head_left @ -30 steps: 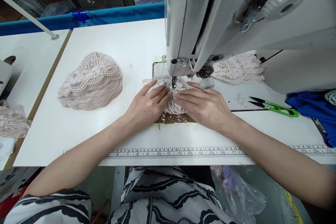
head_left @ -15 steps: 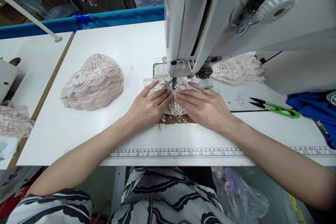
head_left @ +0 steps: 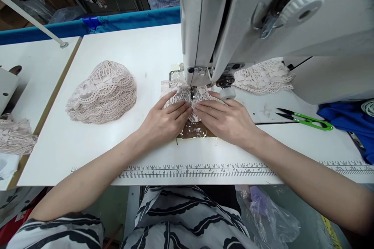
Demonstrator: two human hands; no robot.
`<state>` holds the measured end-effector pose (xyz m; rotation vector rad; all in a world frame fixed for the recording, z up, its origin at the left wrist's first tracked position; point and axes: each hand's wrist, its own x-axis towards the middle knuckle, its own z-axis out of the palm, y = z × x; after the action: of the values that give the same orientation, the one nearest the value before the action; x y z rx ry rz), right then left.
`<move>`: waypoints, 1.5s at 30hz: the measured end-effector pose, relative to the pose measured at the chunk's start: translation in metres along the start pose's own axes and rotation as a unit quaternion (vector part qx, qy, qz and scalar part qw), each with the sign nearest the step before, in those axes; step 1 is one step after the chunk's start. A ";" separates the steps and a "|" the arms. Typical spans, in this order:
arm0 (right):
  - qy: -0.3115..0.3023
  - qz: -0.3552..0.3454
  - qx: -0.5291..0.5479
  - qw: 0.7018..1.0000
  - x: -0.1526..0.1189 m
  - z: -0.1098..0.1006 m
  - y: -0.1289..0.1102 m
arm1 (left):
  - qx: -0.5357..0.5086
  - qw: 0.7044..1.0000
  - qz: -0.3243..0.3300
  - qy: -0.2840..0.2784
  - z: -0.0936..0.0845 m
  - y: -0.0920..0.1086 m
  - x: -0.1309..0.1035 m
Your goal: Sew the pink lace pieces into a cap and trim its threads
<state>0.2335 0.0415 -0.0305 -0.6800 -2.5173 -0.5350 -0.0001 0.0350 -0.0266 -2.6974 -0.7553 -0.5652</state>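
Note:
A pale pink lace piece (head_left: 194, 116) lies under the presser foot (head_left: 193, 92) of a grey-white sewing machine (head_left: 201, 19). My left hand (head_left: 167, 120) rests flat on the left part of the lace, fingers stretched toward the foot. From the other side, my right hand (head_left: 223, 118) lies flat on the right part, its fingertips close to those of my left hand. Both palms face down, and the fingers cover much of the lace. Brown taped plate (head_left: 194, 131) shows just below the lace's near edge.
A stack of lace pieces (head_left: 102, 93) sits at the left, and more lace (head_left: 264, 77) lies behind the machine head at the right. Green-handled snips (head_left: 305, 118) and blue cloth (head_left: 341, 124) are on the right. A printed ruler (head_left: 193, 172) runs along the front edge.
The lace has moved away from me under the presser foot, so more of the brown plate shows. Both hands stay flat beside the foot. The whole view has shifted slightly.

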 end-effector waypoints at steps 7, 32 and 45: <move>-0.033 0.037 0.007 0.999 0.002 0.003 0.002 | 0.003 1.000 -0.026 -0.010 0.005 -0.006 0.003; -0.055 0.069 -0.008 0.996 0.004 0.003 0.000 | 0.015 0.997 -0.075 -0.019 0.005 -0.001 0.002; -0.085 0.092 -0.016 0.992 0.006 0.005 0.000 | -0.011 0.994 -0.103 -0.026 0.009 -0.006 0.003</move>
<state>0.2268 0.0465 -0.0314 -0.9969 -2.5694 -0.4693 0.0012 0.0444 -0.0320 -2.6811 -1.0567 -0.5540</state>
